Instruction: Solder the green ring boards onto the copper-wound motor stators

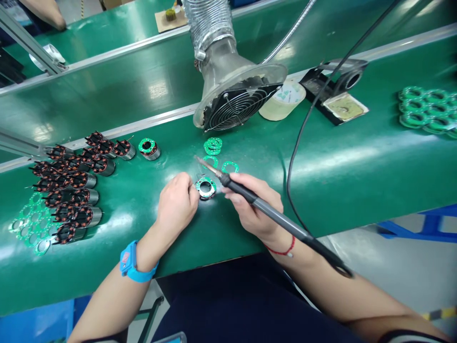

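Observation:
My left hand (177, 202) is closed, pinching the left side of a small round motor stator (206, 187) with a green ring board on top, standing on the green bench (143, 105). My right hand (255, 205) grips a dark soldering iron (250, 193) like a pen. Its tip points up and to the left, just above and behind the stator. Several loose green ring boards (213, 146) lie just beyond the stator. A blue wrist strap (130, 262) is on my left wrist.
Several wound stators (71, 186) lie in rows at the left, with green panel scraps (30, 224) beside them. One finished stator (150, 148) stands apart. A fume extractor fan (237, 95), a tape roll (283, 99), an iron stand with sponge (339, 95) and stacked green rings (428, 107) sit behind. Another person's arm (46, 12) is at top left.

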A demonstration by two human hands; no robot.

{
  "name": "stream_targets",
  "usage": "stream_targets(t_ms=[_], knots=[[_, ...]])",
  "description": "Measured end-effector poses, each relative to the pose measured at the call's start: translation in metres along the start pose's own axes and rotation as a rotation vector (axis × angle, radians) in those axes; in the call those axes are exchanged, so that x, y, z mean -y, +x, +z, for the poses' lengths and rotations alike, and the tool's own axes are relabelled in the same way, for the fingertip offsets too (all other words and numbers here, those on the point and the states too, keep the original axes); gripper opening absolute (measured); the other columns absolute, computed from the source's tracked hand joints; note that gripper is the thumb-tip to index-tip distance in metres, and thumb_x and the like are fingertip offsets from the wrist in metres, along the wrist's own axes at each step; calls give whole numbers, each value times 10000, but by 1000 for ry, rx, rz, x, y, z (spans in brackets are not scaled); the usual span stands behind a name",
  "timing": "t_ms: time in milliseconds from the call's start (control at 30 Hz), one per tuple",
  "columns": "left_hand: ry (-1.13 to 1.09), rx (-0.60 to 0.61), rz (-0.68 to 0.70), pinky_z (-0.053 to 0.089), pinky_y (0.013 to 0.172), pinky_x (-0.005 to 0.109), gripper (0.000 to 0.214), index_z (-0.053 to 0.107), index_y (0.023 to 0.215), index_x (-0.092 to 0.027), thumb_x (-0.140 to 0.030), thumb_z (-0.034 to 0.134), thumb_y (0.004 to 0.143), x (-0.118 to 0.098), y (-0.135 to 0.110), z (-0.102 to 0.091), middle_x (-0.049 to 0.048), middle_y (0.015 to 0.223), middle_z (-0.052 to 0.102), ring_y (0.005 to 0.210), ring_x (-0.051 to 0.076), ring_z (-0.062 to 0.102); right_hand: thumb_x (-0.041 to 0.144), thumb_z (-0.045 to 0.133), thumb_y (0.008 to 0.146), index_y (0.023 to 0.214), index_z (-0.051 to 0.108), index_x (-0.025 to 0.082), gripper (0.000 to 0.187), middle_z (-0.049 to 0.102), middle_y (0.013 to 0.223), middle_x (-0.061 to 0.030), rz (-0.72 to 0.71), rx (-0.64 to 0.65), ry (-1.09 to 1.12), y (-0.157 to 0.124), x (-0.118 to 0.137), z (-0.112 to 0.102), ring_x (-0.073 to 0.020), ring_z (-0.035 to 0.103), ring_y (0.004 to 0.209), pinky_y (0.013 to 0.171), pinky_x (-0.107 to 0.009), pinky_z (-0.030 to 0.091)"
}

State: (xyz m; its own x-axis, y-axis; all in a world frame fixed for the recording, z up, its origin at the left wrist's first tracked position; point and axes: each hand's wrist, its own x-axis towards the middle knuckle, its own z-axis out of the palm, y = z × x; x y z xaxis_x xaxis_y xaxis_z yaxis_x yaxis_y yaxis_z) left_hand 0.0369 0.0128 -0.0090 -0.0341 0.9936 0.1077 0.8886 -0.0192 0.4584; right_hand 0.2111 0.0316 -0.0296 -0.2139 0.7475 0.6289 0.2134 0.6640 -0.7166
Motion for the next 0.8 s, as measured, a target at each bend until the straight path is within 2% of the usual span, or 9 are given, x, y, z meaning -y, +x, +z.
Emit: stream_targets(t_ms=[100,233,333,400,467,567,667,800], knots=[[12,-22,17,348,607,288,156,362,685,-215,-109,401,793,0,0,3,-11,641,437,613,148,423,181,490,915,1287,471,269,382,720,963,-34,111,72,-82,2,-3,4,-190,682,888,811,-370,547],[-28,2,6,391,649,306,149,378,696,-211,-111,397,803,2,0,2,-4,664,455,649,156,461,271,584,861,1297,440,257,460,650,1157,-81,232,247,-144,5,-7,9,-247,619,1067,916,-450,509],[-207,83,-63,453,736,323,81,456,872,-193,-136,433,819,4,-1,-4,30,841,548,795,169,544,269,603,846,1317,399,262,513,622,1199,-90,304,315,-94,4,-10,10,-249,598,1110,953,-464,484],[-318,176,-23,465,866,361,296,430,1096,-178,-190,516,813,5,-3,-7,84,1077,553,999,199,551,254,595,851,1319,388,267,512,619,1194,-88,329,306,-81,2,-10,11,-242,594,1114,960,-458,477],[-328,236,54,423,977,421,514,358,1230,-167,-249,603,786,4,-6,-4,130,1226,498,1153,248,494,253,591,852,1319,382,264,512,615,1185,-90,335,280,-85,0,-8,13,-242,592,1109,955,-457,476],[-259,154,63,404,991,483,550,339,1254,-162,-245,618,788,0,-10,9,149,1225,510,1172,291,488,258,578,861,1285,415,266,454,632,1101,-69,337,230,-122,-2,-5,16,-236,616,1030,917,-443,490],[-263,48,53,416,971,481,502,341,1251,-165,-215,586,816,-3,-12,23,145,1196,542,1134,280,522,279,561,878,1213,489,259,343,640,999,-53,287,197,-213,-3,-2,17,-235,615,944,868,-427,494],[-276,1,6,414,971,470,540,349,1254,-134,-245,620,801,-3,-12,27,159,1186,551,1117,277,527,293,542,896,1177,523,240,287,652,944,-54,227,199,-290,-3,-2,18,-239,603,909,847,-419,479]])
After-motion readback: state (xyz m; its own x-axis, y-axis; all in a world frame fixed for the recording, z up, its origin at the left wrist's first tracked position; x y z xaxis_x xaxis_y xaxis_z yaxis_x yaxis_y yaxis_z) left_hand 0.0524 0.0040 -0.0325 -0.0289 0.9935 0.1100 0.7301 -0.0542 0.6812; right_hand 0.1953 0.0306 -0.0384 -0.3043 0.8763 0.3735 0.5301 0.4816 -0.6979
